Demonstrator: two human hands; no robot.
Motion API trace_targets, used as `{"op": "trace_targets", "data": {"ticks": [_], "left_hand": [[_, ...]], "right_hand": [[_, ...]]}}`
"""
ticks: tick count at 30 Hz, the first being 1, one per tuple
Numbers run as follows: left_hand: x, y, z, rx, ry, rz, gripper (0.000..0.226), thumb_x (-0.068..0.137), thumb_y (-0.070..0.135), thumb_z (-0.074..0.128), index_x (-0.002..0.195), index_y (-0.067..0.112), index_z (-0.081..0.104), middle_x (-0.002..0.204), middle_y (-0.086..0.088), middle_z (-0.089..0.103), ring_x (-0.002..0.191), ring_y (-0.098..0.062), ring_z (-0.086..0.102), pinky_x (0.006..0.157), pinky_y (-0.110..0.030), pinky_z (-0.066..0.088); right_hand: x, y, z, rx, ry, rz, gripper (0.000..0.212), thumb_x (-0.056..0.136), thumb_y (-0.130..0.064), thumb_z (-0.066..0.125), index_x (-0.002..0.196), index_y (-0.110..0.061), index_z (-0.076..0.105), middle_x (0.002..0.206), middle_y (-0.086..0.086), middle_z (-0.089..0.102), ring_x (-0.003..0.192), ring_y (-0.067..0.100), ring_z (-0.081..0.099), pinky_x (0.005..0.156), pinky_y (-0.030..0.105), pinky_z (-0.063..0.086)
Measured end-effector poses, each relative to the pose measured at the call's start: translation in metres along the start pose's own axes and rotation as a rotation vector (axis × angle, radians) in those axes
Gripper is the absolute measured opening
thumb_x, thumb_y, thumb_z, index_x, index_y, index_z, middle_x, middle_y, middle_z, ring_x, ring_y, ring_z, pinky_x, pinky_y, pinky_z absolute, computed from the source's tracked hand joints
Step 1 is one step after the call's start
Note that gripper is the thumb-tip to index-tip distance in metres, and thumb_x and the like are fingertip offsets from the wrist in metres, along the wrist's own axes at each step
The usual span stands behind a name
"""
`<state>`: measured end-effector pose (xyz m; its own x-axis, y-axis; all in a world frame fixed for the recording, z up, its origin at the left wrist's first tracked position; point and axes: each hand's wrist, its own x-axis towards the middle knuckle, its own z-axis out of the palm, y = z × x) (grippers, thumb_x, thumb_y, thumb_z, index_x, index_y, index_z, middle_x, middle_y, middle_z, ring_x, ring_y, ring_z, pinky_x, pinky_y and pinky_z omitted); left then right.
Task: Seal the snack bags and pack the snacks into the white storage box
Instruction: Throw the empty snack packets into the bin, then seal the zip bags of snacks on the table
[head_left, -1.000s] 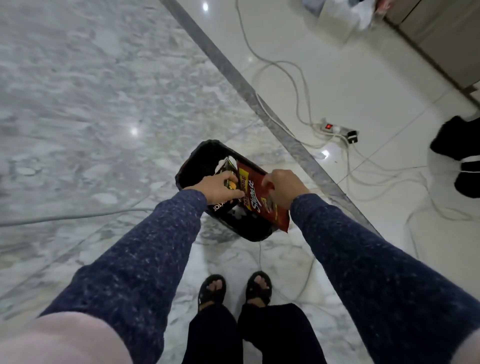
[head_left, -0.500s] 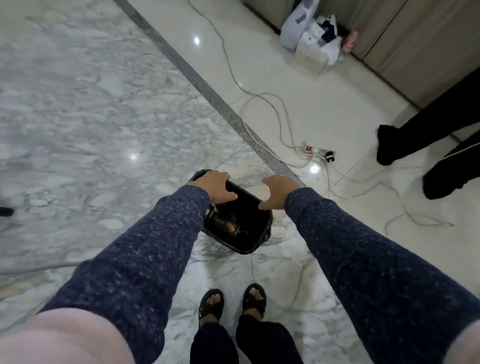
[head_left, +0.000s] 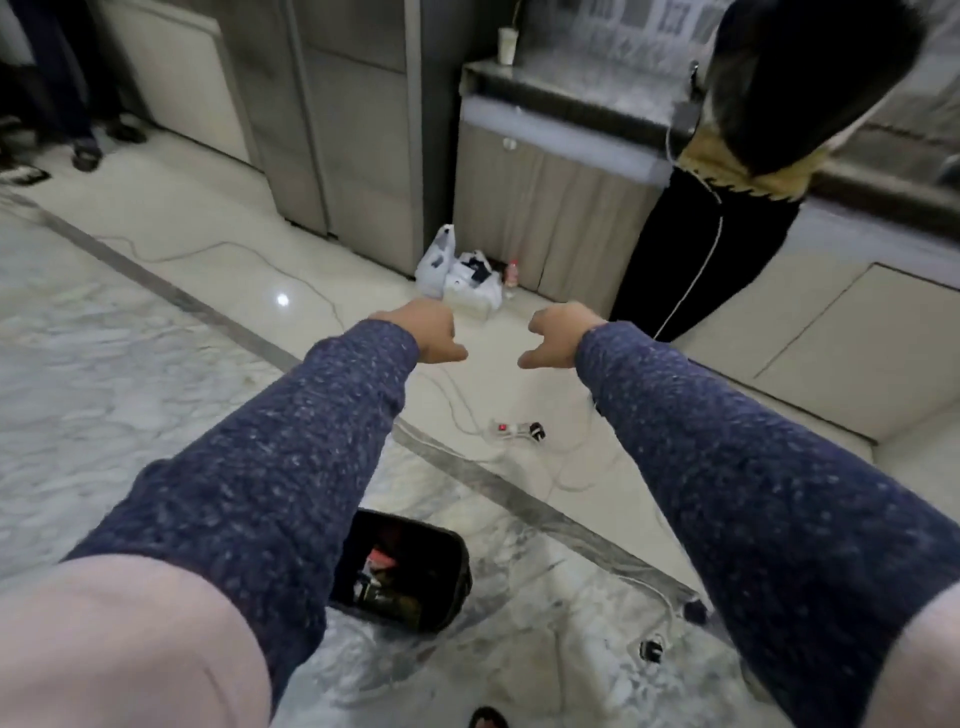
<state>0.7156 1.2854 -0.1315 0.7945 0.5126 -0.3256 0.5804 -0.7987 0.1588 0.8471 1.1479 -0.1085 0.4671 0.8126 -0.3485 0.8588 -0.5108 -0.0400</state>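
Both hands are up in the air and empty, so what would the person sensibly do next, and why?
Probably lower both hands, left hand and right hand, back toward the black bin on the floor: neither holds anything, and snack packets lie inside it.

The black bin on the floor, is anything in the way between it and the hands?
Nothing visible blocks either hand. The left hand and right hand are held out empty over the pale floor, and the black bin sits lower down, nearer the body. The left sleeve only hides the bin's left edge from the camera.
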Motion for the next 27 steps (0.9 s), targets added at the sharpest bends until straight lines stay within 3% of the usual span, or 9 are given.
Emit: {"op": "trace_targets", "data": {"ticks": [4, 8, 13, 20, 27], "left_hand": [[-0.013, 0.045, -0.035, 0.059, 0.053, 0.152, 0.047, 0.089, 0.044, 0.053, 0.109, 0.004, 0.066, 0.108, -0.008, 0.065, 0.097, -0.028, 0.057, 0.090, -0.036, 0.048], [-0.033, 0.099, -0.048, 0.128, 0.064, 0.303, 0.042, 0.082, 0.049, 0.056, 0.095, 0.010, 0.068, 0.102, -0.007, 0.064, 0.096, -0.029, 0.060, 0.091, -0.042, 0.050], [-0.070, 0.177, -0.047, 0.220, 0.073, 0.535, 0.033, 0.085, 0.044, 0.057, 0.069, 0.016, 0.060, 0.081, -0.002, 0.061, 0.077, -0.025, 0.059, 0.075, -0.038, 0.051], [-0.155, 0.317, -0.020, 0.315, 0.093, 0.926, 0.032, 0.084, 0.037, 0.057, 0.069, 0.009, 0.059, 0.075, -0.008, 0.060, 0.069, -0.026, 0.055, 0.069, -0.034, 0.047], [-0.284, 0.440, 0.031, 0.339, 0.080, 1.278, 0.036, 0.087, 0.037, 0.057, 0.097, 0.003, 0.065, 0.104, -0.014, 0.067, 0.096, -0.031, 0.063, 0.082, -0.037, 0.051]], "right_hand": [[-0.063, 0.021, -0.029, 0.015, 0.106, 0.139, 0.053, 0.086, -0.045, 0.058, 0.118, -0.003, 0.060, 0.119, 0.011, 0.061, 0.108, 0.030, 0.057, 0.090, 0.036, 0.051], [-0.133, 0.041, -0.028, 0.100, 0.179, 0.331, 0.048, 0.087, -0.040, 0.059, 0.118, -0.004, 0.060, 0.116, 0.010, 0.063, 0.105, 0.027, 0.060, 0.083, 0.033, 0.050], [-0.234, 0.065, -0.006, 0.210, 0.232, 0.575, 0.052, 0.089, -0.038, 0.059, 0.128, -0.005, 0.053, 0.129, 0.012, 0.057, 0.115, 0.029, 0.055, 0.096, 0.036, 0.047], [-0.409, 0.096, 0.042, 0.305, 0.297, 0.981, 0.046, 0.083, -0.036, 0.063, 0.116, -0.005, 0.061, 0.118, 0.011, 0.064, 0.106, 0.028, 0.061, 0.093, 0.038, 0.051], [-0.584, 0.098, 0.093, 0.350, 0.309, 1.304, 0.049, 0.082, -0.040, 0.062, 0.117, -0.005, 0.062, 0.116, 0.009, 0.065, 0.104, 0.027, 0.061, 0.092, 0.038, 0.052]]}}
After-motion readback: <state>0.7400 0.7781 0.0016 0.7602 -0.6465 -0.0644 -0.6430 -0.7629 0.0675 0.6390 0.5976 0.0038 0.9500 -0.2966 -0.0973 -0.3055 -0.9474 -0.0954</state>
